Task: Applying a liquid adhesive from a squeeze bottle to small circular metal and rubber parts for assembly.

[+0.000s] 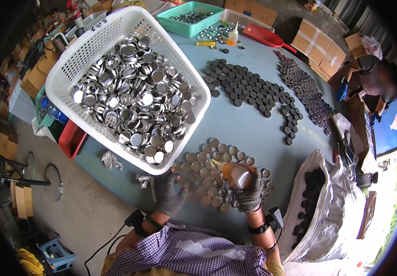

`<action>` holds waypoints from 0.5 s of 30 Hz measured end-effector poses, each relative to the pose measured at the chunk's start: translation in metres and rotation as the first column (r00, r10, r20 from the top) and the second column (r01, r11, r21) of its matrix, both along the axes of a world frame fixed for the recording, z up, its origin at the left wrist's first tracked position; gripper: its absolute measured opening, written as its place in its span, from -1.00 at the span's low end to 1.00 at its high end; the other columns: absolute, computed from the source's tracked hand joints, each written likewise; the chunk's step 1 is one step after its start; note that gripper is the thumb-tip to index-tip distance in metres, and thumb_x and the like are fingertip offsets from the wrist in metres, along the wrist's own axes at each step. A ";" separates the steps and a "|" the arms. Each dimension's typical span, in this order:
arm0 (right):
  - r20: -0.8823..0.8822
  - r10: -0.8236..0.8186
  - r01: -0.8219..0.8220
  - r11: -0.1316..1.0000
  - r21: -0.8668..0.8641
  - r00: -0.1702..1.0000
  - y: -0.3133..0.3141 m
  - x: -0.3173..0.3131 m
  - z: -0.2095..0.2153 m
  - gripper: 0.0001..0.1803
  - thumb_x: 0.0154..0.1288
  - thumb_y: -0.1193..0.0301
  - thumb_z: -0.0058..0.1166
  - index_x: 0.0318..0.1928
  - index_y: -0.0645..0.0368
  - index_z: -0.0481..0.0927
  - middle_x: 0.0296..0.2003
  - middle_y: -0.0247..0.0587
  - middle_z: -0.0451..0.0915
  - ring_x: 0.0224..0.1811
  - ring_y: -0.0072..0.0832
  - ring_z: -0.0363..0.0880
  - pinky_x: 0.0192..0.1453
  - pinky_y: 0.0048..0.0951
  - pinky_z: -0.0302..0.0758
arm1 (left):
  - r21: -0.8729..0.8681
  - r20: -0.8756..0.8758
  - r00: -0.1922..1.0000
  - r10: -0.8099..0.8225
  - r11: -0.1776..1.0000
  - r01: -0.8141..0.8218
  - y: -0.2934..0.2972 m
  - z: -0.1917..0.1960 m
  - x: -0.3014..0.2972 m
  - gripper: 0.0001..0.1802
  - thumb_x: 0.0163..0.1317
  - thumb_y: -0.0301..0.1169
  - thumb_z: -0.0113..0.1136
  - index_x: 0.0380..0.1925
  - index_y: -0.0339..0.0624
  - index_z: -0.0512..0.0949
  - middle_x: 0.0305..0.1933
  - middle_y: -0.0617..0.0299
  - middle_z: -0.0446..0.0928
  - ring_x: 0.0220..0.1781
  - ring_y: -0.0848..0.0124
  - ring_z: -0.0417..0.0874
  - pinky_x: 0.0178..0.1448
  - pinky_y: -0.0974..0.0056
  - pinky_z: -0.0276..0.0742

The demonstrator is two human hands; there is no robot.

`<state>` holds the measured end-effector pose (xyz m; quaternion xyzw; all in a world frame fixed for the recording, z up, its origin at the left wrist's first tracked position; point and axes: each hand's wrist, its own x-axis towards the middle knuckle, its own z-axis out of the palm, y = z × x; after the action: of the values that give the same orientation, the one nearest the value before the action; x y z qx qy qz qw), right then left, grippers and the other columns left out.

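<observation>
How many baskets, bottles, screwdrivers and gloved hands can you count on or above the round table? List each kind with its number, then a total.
White baskets: 1
Green baskets: 1
Glue bottles, one held, one standing: 2
Yellow-handled screwdrivers: 1
Gloved hands, left, right: 2
Total: 7

White basket (76, 60) blocks left; bare tabletop (240, 124) open between cap cluster (212, 177) and black discs (249, 89).

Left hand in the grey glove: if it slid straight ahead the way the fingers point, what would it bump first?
Probably the white basket, whose near corner lies just beyond the left hand; depth is hard to judge.
</observation>
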<state>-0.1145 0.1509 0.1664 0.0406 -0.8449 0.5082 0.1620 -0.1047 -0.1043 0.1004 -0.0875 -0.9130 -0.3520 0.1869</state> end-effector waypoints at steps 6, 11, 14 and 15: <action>0.039 0.020 -0.022 0.999 0.043 0.999 -0.006 0.001 0.008 -0.42 0.00 0.34 0.42 0.03 0.18 0.45 -0.09 -0.12 0.59 -0.07 -0.27 0.59 0.05 -0.29 0.51 | 0.041 0.020 1.000 0.008 0.999 -0.009 -0.001 -0.002 0.001 -0.60 -0.11 -0.42 0.38 -0.20 -0.21 0.53 0.17 0.00 0.49 0.18 0.04 0.46 0.26 -0.02 0.30; 0.085 0.042 -0.046 0.998 0.046 0.995 -0.007 -0.003 0.009 -0.42 -0.01 0.32 0.41 0.02 0.18 0.47 -0.11 -0.10 0.60 -0.09 -0.25 0.60 0.03 -0.29 0.52 | 0.043 0.033 0.999 -0.007 0.999 0.006 -0.002 -0.003 0.001 -0.58 -0.09 -0.40 0.37 -0.17 -0.22 0.52 0.17 -0.02 0.48 0.19 0.00 0.45 0.27 -0.03 0.30; 0.053 0.012 -0.017 0.994 0.105 0.999 -0.008 -0.002 0.008 -0.43 -0.01 0.32 0.40 0.02 0.18 0.48 -0.13 -0.11 0.61 -0.11 -0.24 0.60 0.02 -0.27 0.52 | 0.052 0.032 0.999 -0.008 0.999 0.006 -0.002 -0.003 0.001 -0.58 -0.08 -0.39 0.37 -0.17 -0.23 0.51 0.17 -0.03 0.48 0.19 -0.01 0.45 0.28 -0.03 0.29; 0.051 0.018 -0.022 0.997 0.080 0.999 -0.007 -0.001 0.008 -0.42 -0.02 0.30 0.41 0.02 0.17 0.48 -0.13 -0.12 0.61 -0.12 -0.22 0.61 0.01 -0.26 0.53 | 0.051 0.059 0.998 -0.013 0.999 0.010 -0.002 -0.002 0.001 -0.58 -0.08 -0.39 0.37 -0.17 -0.23 0.51 0.17 -0.03 0.48 0.19 -0.01 0.45 0.28 -0.03 0.29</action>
<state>-0.1157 0.1436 0.1748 0.0425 -0.8680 0.4764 0.1338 -0.1035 -0.1064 0.0980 -0.0775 -0.9084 -0.3785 0.1599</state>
